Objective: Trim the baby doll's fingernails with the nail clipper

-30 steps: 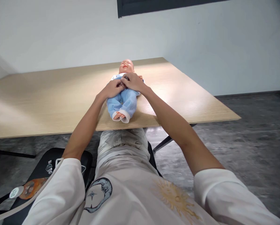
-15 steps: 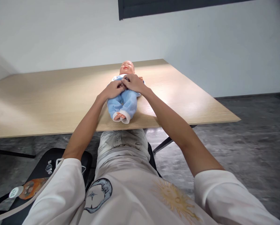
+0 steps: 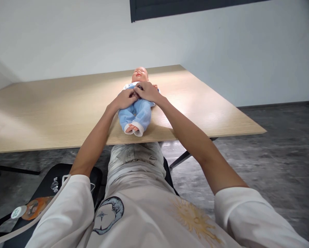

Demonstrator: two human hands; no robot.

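Observation:
A baby doll (image 3: pixel 141 115) in a light blue outfit with white trim lies on its back, head away from me and bare feet toward me. My left hand (image 3: pixel 125 99) rests on the doll's belly from the left, fingers curled in on the front of the clothing. From the right, my right hand (image 3: pixel 147 91) bends over the chest, its fingertips meeting those of the left hand. Both hands seem to pinch the cloth at the middle of the chest, where a small dark patterned patch shows between them. The fingertips are partly hidden.
The doll lies near the front edge of a pale wooden table (image 3: pixel 66 110). At lower left, a black chair (image 3: pixel 62 170) holds a bottle of orange drink (image 3: pixel 37 207) and a watch (image 3: pixel 54 185). A white cord (image 3: pixel 27 226) runs past my left sleeve.

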